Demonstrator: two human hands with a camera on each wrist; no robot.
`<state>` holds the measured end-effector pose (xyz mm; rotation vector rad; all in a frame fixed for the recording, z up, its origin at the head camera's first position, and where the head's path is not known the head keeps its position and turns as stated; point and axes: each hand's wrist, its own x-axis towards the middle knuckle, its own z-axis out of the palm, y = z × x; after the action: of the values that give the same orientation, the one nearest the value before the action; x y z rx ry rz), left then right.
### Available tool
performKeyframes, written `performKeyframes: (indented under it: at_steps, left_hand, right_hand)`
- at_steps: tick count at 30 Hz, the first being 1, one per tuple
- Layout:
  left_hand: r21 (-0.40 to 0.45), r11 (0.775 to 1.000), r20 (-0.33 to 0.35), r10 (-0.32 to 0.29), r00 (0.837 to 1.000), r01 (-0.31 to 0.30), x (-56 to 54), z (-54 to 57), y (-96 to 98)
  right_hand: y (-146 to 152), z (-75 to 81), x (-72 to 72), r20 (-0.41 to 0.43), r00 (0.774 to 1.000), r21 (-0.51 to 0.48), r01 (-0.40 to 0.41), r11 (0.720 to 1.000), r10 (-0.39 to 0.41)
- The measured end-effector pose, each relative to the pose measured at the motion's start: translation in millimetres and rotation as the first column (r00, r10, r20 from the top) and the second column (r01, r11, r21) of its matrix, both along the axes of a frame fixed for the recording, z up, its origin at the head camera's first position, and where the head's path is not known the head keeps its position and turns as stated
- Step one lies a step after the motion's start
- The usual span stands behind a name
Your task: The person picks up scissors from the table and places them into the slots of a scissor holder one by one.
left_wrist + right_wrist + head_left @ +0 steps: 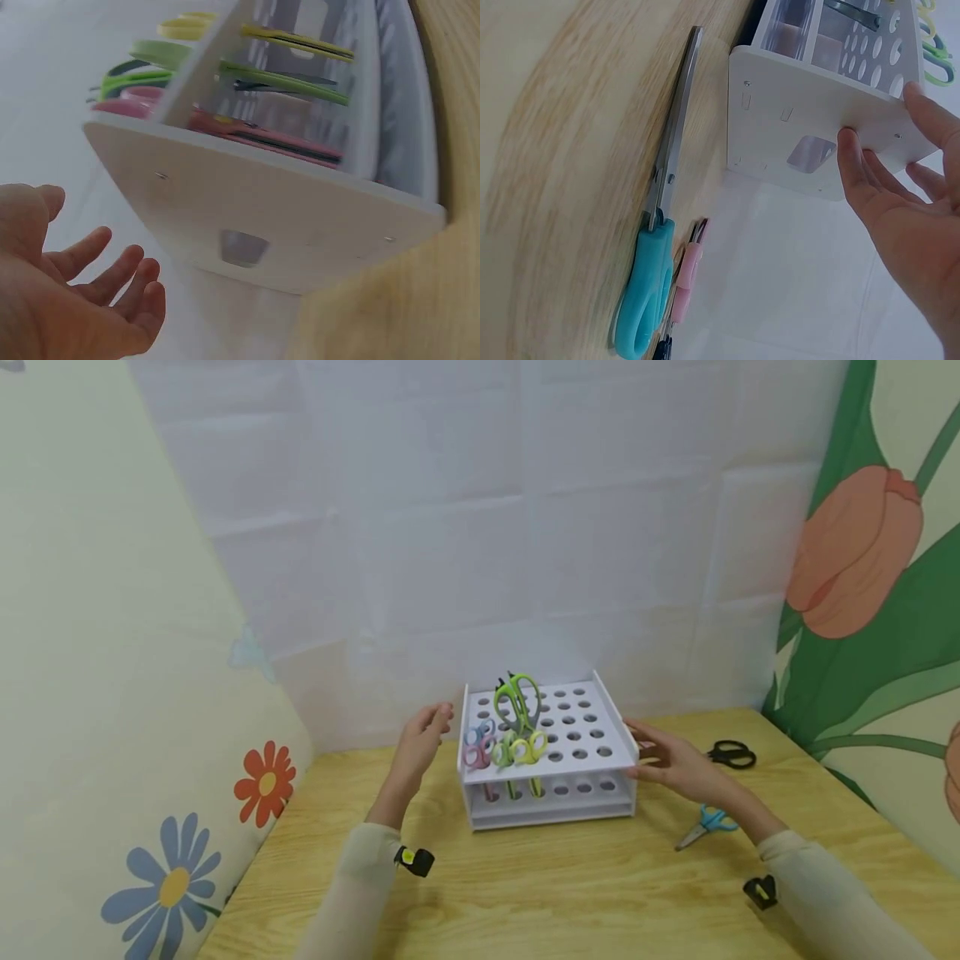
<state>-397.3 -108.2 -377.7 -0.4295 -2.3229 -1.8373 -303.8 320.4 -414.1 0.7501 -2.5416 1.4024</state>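
Note:
A white two-tier rack (551, 808) with rows of round holes stands on the table. Several scissors hang in its left-hand holes: pink scissors (477, 756), light green scissors (502, 752), yellow scissors (531, 748), blue scissors (480, 731) and larger lime-and-grey scissors (522, 706). Just left of the rack, my left hand (420, 745) hovers palm inward with loosely bent fingers, apart from the side panel (262, 195). My right hand (678, 766) touches the outer right side panel (780, 112) with its fingertips, the thumb near its upper edge.
Light-blue-handled scissors (711, 825) lie on the wooden table (540, 893) below the right forearm. Black-handled scissors (733, 754) lie behind that hand. Pink-handled scissors (688, 274) show in the right wrist view. A white sheet (450, 543) hangs behind the rack.

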Motion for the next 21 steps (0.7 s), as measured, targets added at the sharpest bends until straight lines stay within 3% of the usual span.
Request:
performKeyframes:
  at_steps: [4,7,14,21]
  left_hand:
    - [0.135,0.987,0.081,-0.102,0.991,0.09,-9.0,-14.5,-2.0]
    - [0.204,0.972,0.126,-0.147,0.981,0.119,-12.0,-22.5,-0.9]
    - [0.169,0.97,0.144,-0.201,0.969,0.176,-13.8,-32.3,9.6]
    - [0.217,0.965,0.164,-0.184,0.969,0.147,-15.6,-36.7,10.6]
  right_hand:
    - [-0.7,-0.2,-0.3,0.003,1.0,0.002,0.007,1.0,-0.007]
    - [-1.4,0.1,-0.9,-0.001,1.0,-0.009,-0.005,1.0,0.005]
    - [-0.6,1.2,0.8,-0.005,1.0,0.009,0.004,1.0,-0.004]
    - [-0.6,0.2,0.5,0.016,1.0,0.012,0.021,1.0,-0.021]
